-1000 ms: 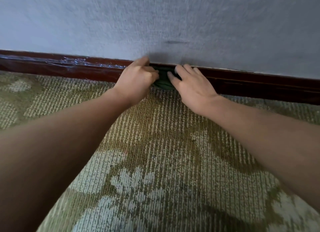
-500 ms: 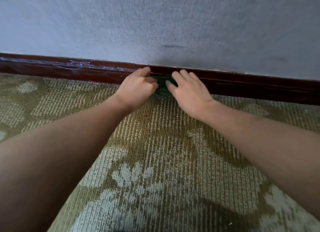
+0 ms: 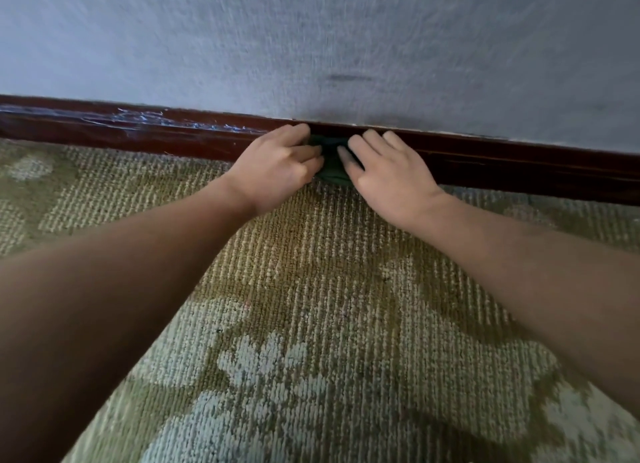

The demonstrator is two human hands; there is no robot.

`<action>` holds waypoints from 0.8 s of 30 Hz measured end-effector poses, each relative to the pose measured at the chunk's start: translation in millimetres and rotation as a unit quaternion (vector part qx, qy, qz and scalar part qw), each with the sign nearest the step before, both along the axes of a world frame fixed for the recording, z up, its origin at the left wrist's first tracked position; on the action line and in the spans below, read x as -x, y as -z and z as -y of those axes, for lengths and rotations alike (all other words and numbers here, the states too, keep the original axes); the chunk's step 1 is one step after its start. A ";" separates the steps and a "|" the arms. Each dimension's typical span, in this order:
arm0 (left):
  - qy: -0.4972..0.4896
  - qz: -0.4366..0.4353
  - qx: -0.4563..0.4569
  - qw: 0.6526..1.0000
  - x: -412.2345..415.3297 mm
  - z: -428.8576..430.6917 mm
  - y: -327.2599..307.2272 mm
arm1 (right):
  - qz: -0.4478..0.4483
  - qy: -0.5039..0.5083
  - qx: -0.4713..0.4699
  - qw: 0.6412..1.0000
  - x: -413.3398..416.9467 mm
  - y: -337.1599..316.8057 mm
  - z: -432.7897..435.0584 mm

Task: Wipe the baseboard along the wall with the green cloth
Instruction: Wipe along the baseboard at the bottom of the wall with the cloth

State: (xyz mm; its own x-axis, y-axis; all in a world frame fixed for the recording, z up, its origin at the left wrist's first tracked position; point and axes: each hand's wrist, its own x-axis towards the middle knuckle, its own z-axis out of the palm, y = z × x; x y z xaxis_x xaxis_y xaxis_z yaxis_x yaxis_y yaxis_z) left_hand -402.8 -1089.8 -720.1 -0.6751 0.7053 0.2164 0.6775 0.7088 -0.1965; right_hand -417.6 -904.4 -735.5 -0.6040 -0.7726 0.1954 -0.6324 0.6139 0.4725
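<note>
Pressing green cloth (image 3: pixel 331 166) against baseboard (image 3: pixel 485 161), both hands on it.
Left hand (image 3: pixel 277 166) curled, fingers closed on the cloth's left edge; right hand (image 3: pixel 384 177) flatter, fingers laid over its right side. Cloth bunched between hands where baseboard meets carpet (image 3: pixel 311 289).

A dark red-brown wooden baseboard (image 3: pixel 485 157) runs along the foot of a grey textured wall (image 3: pixel 311 40), blocking any reach forward. The green and cream patterned carpet (image 3: pixel 311 289) lies bare to both sides, leaving open room along the baseboard.
</note>
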 end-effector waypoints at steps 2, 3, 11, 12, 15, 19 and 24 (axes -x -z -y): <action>0.007 0.012 0.025 1.000 -1.2 -0.6 5.2 | -0.012 -0.016 -0.005 1.000 0.6 9.6 4.6; 0.004 0.019 0.029 0.999 -1.7 -1.0 7.4 | -0.023 -0.016 -0.002 1.000 1.5 12.7 6.6; -0.045 0.053 0.074 0.995 -0.6 -2.0 21.8 | 0.010 0.013 -0.026 1.000 0.6 26.2 15.2; -0.058 0.058 0.064 0.995 -0.9 -2.6 22.0 | 0.025 0.020 -0.034 0.999 -1.0 26.0 16.0; -0.092 0.063 0.043 0.993 -1.9 -3.6 22.7 | 0.048 0.033 -0.054 0.997 -3.5 21.2 15.1; -0.139 0.100 0.045 0.984 -3.9 -2.3 23.6 | 0.080 0.027 -0.056 0.995 -3.5 16.9 12.0; -0.075 0.036 0.008 0.997 -13.0 -6.9 8.7 | 0.110 0.033 -0.053 0.992 -6.7 2.6 5.2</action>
